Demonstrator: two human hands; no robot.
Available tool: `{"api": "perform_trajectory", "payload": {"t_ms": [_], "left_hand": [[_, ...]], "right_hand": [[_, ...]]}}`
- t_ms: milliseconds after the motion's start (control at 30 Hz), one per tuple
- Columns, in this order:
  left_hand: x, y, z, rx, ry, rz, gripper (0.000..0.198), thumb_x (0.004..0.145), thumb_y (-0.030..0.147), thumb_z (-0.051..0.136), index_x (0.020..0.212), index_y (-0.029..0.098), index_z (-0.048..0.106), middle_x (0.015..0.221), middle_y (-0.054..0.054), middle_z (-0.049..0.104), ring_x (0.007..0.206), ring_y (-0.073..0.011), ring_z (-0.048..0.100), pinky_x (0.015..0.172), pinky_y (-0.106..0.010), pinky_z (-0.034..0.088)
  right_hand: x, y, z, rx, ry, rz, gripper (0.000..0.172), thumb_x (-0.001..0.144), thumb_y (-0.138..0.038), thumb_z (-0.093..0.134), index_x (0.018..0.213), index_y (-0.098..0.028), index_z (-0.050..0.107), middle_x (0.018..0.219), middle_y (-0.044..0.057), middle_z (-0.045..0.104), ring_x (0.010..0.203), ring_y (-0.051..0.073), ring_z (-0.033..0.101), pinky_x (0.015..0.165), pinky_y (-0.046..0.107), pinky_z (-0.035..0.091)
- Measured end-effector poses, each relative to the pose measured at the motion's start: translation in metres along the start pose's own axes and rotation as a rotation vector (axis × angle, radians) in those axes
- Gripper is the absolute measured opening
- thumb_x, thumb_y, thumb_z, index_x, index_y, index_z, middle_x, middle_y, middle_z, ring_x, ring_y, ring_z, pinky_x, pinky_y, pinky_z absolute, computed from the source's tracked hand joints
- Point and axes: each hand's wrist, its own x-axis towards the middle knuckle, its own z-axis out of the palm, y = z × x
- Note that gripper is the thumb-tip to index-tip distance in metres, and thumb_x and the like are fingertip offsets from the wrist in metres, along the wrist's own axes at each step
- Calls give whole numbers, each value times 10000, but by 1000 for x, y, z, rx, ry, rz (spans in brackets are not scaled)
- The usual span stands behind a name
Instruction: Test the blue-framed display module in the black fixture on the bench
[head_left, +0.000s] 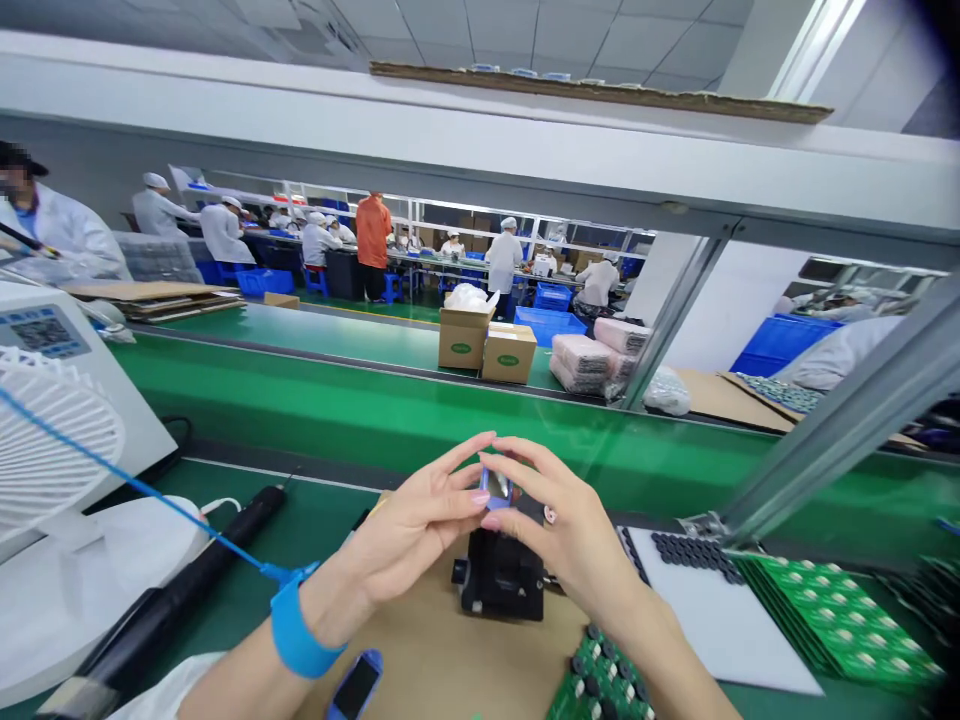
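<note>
**Two-handed pinch held at centre view**

A small translucent blue-violet piece is clamped at centre view between the fingertips of the left hand and the right hand; its shape is largely hidden by the fingers. It is held just above a squat black plastic fixture, which stands on a flat brown cardboard mat.

A bright blue wrist strap is worn on the left wrist, and a thin blue cord is led from it toward 9 o'clock, across a white desk fan. A long black cylindrical tool is laid at 8 o'clock, near the left forearm. A small black-faced item in a blue frame is seen at 6 o'clock, just beside that forearm.

Green circuit boards studded with round black parts are placed at 5 o'clock, under the right forearm. A white sheet lies at 4 o'clock, with rows of black discs along its far edge — and a stack of green printed boards is set just beyond it.

A green conveyor belt crosses the view ahead, with two brown cardboard cartons standing on it at 12 o'clock. Co-workers in white coats are seen farther off, at 11 o'clock.
</note>
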Motion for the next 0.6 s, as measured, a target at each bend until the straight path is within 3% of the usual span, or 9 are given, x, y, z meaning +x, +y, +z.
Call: {"api": "perform_trajectory", "payload": {"t_ms": [67,133,200,300,400,600], "left_hand": [[-11,7,7,-42,-22,-13,743,727,231,750,1422,297,496,1311,-41,629,1103,-216,644,951,-325,533],[-12,11,5,135,-36,-6,735,765,316,724,1449,303,456,1302,-50,636,1085,-231,649,931,-349,531],[-4,10,-5,384,-18,39,631,805,410,666,1400,268,512,1292,-68,639,1078,-243,634,924,-360,513],[12,-5,-24,609,74,103,468,787,447,647,1182,195,665,1231,-88,653,967,-220,590,866,-324,473],[26,-28,-36,674,117,101,460,767,460,645,1122,169,680,1136,-95,657,833,-187,547,742,-288,442],[32,-55,-34,657,22,19,501,769,528,630,1083,139,663,766,-16,630,640,-150,514,576,-255,395]], "right_hand": [[-5,-5,-1,37,44,-41,311,934,-205,675,1239,-265,668,1328,59,610,1200,217,599,1036,332,511],[-14,-8,-1,37,89,-45,289,955,-244,656,1243,-259,662,1301,69,627,1177,224,612,1023,350,526],[-29,-4,3,-14,115,-31,294,963,-265,647,1256,-246,650,1266,82,650,1162,235,623,1016,378,538],[-56,16,21,-150,120,-24,285,979,-268,615,1260,-224,645,1247,105,666,1178,266,622,1011,438,547],[-80,41,40,-258,82,-48,297,993,-255,583,1284,-221,631,1293,115,645,1230,290,591,1026,488,535],[-95,53,50,-367,62,-108,296,1030,-247,506,1306,-215,608,1292,115,645,1257,297,568,1039,553,506]]}}
